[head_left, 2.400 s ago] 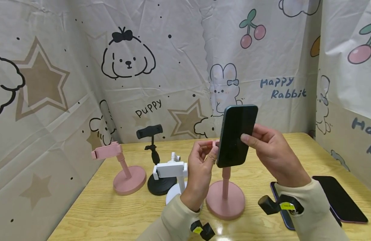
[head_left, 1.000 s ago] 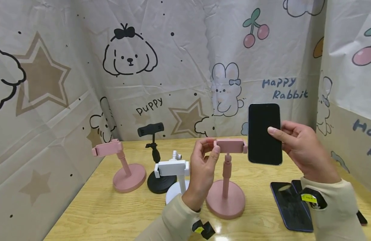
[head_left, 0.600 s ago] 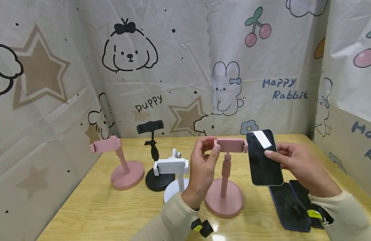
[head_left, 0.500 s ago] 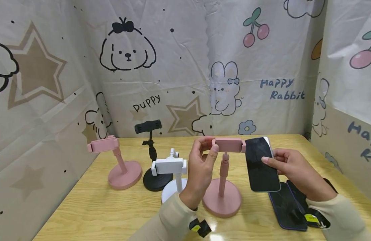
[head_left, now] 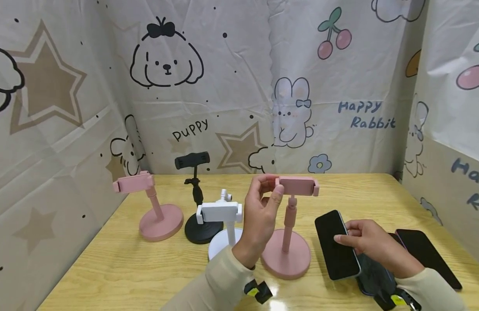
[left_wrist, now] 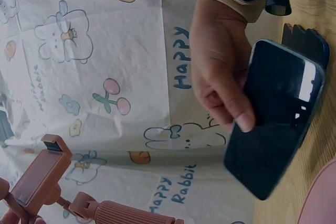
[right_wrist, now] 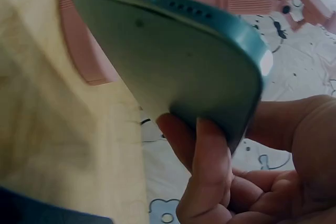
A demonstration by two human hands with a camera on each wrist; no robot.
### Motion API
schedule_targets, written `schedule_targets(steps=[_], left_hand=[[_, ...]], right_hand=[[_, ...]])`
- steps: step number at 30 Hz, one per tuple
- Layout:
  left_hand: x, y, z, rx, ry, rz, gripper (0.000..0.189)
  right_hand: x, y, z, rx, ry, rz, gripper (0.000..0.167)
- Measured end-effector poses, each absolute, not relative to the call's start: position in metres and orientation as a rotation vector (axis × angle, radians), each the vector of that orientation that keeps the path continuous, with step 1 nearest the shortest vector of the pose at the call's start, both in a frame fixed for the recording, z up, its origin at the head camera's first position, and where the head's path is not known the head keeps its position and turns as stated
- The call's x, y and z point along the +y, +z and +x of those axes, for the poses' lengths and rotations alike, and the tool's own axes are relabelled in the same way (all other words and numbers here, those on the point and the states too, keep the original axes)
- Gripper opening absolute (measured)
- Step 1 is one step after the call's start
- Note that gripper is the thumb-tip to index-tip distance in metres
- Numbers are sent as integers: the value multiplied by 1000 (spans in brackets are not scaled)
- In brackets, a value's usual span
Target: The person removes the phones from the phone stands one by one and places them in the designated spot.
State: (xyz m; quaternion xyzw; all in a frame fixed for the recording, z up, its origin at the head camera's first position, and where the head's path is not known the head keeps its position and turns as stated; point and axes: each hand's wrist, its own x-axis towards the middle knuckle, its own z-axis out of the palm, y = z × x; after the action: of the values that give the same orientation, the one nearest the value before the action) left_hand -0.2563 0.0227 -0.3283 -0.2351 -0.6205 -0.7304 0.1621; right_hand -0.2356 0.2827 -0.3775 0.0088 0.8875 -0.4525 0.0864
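My right hand (head_left: pixel 373 244) pinches a smartphone (head_left: pixel 334 246) by its right edge, thumb on the dark screen and fingers behind. In the right wrist view the phone's greenish back (right_wrist: pixel 184 61) faces the camera, tilted above the table. My left hand (head_left: pixel 260 220) grips the left end of the clamp on a pink phone stand (head_left: pixel 288 255), thumb in front and fingers behind. That clamp (head_left: pixel 298 186) holds no phone. The phone hangs to the right of the stand's round base, apart from it. More phones (head_left: pixel 430 255) lie under and beside my right forearm.
To the left stand a white phone stand (head_left: pixel 220 212), a black one (head_left: pixel 202 229) and a second pink one (head_left: pixel 161 222). A printed curtain (head_left: pixel 239 65) walls the wooden table (head_left: pixel 119 268) at the back and sides.
My right hand has carried the phone from in front of the pink stand's clamp to the right and down, toward the table. The left hand has kept its grip on the clamp.
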Motion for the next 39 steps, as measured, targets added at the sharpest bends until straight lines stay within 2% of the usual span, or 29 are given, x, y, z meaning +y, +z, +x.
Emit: schedule_targets(steps=[6, 10, 29, 39], left_hand=[[23, -328, -257, -1775, -2074, -674, 26], [23, -327, -256, -1768, -2080, -670, 26], [23, -327, -255, -1774, -2094, -664, 24], [22, -328, -257, -1793, -2088, -677, 27]], right_hand=[[279, -390, -231, 2617, -1322, 71, 72], [277, -394, -229, 2637, -1336, 12, 81], [271, -402, -227, 2660, -1285, 29, 81], [273, -399, -227, 2763, -1058, 12, 83]])
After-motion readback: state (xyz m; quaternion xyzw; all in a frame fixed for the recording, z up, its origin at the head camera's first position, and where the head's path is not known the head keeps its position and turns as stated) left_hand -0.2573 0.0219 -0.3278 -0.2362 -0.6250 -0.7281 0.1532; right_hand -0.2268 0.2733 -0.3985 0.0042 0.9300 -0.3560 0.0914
